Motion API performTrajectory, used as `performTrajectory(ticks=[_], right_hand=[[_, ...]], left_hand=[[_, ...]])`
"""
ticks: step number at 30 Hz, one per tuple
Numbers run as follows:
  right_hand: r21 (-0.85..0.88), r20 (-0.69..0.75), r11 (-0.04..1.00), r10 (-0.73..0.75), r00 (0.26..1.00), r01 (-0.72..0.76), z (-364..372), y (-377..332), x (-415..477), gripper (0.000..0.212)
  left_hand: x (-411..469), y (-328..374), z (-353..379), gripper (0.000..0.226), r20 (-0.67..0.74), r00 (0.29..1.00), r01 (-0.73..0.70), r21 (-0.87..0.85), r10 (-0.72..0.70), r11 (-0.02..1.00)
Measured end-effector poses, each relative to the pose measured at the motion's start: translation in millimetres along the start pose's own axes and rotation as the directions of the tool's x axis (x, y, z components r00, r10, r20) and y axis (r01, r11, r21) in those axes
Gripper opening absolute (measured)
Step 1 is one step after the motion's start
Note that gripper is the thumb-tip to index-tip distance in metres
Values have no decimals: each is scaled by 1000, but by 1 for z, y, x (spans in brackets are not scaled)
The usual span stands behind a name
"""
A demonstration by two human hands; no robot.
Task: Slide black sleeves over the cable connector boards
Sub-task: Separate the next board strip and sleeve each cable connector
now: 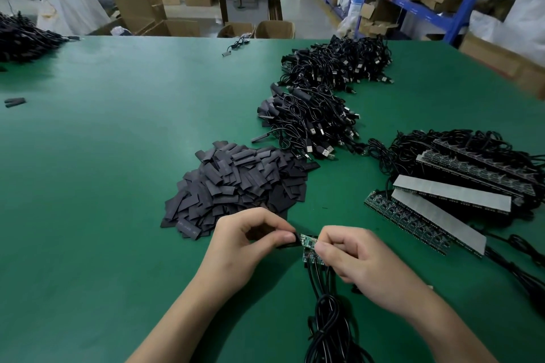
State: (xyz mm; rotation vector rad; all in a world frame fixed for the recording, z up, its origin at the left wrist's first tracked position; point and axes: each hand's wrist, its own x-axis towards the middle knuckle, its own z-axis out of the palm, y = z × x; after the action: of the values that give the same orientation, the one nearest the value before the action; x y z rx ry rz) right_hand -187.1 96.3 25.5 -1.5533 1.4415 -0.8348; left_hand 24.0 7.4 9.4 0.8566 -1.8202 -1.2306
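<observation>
Closest, at the bottom, a bunch of black cables [327, 330] lying on the green bench [103, 186] and running up to a small green board [309, 244]. Just above, two bare hands close together. The right hand [362, 259] curled, pinching the board at its near end, by the wires. The left hand [241, 247] curled too, pinching a black sleeve [287, 240] between thumb and fingers, right at the far tip of the board; hard to tell whether over the tip or only touching it. Behind the left hand, a big heap of flat black sleeves [236, 186]. To the right, long strips of boards [451, 194] lying on a tangle of more black cables, some strips showing a plain grey back. Farther back, two heaps of coiled cables with plugs [309, 124], one behind the other. Far left, two loose sleeves [14, 102] lying alone, and another dark heap [23, 38] near the far corner of the bench. Past the bench, brown boxes [274, 29] on the floor and blue shelves [413, 3].
</observation>
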Motion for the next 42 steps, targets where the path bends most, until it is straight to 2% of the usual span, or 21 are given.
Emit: performTrajectory(ticks=[3,10,15,20,25,27,30,36,42], right_hand=[[-48,3,999,-7,1000,7,-1,0,-1,40],[-163,32,986,-23,999,27,1,-1,-2,39],[-86,-11,996,-10,1000,9,2,-2,-1,40],[27,-12,1000,9,1000,-9,-1,-2,0,37],[-14,-9,1000,9,1000,-10,-3,-4,-1,25],[-21,-43,999,39,998,-40,-5,-3,-1,16],[-29,-105,996,80,991,-83,-6,-3,0,17],[20,-1,991,131,991,-131,-2,-4,1,21],[90,-36,990,112,993,-108,-7,-6,1,11]], left_hand=[[0,-1,0,5,14,999,36,-41,-35,999],[-2,0,0,9,87,996,21,51,-25,998],[-2,1,1,6,95,995,-35,101,25,994],[0,2,0,21,90,980,-193,198,179,961],[0,1,-2,23,45,975,-223,255,219,941],[-1,1,-1,22,50,972,-235,272,231,933],[-2,2,1,22,49,964,-263,293,260,919],[-5,5,7,20,106,935,-354,304,338,884],[-5,5,7,19,78,927,-373,289,366,882]])
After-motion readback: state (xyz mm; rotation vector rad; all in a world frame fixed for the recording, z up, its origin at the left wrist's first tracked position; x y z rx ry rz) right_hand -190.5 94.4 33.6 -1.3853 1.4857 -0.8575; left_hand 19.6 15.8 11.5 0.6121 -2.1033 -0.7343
